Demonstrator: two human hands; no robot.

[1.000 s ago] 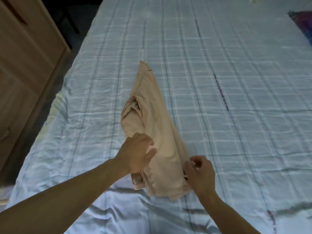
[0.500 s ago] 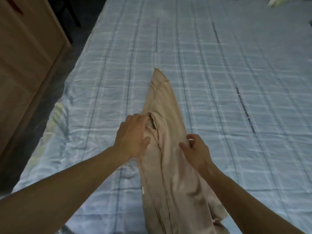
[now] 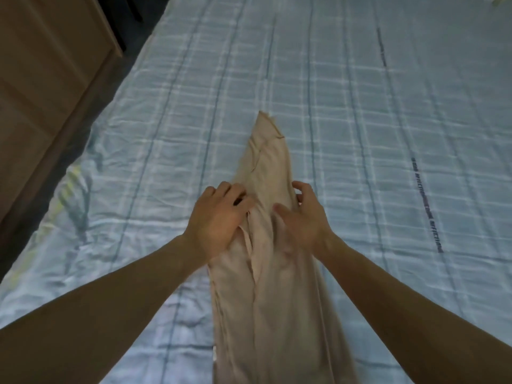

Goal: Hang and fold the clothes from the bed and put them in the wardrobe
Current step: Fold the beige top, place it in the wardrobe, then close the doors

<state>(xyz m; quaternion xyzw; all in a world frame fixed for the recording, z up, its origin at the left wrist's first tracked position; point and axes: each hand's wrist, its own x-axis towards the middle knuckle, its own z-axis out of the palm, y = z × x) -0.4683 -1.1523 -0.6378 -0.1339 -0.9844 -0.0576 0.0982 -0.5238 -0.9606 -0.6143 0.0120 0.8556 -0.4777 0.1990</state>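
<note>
Unfolded since a second ago: trousers (image 3: 266, 300) went from a short folded bundle to one long strip; both hands slid from its near end to about mid-length.

Left hand (image 3: 219, 217) has its fingers curled over the left edge and grips a bunched fold; right hand (image 3: 304, 217) has its thumb on top and fingers hooked round the right edge, pinching it; the two hands sit close together with only the width of the cloth between them.

Trousers lie on the bed (image 3: 374, 106); the far tip points away beyond the fingers; the near end runs back between the forearms and out of the bottom of the view, so I cannot tell where it ends.

Wardrobe (image 3: 41, 92) is well off to the left of the left arm.

Risks, as I judge them: a loose flap shows down the middle and the left side is rucked under the left hand, so any fold made now would likely set crooked; a hard tug towards the body could pull the hidden near end off the mattress edge; dragging may also wrinkle the sheet underneath.
</note>
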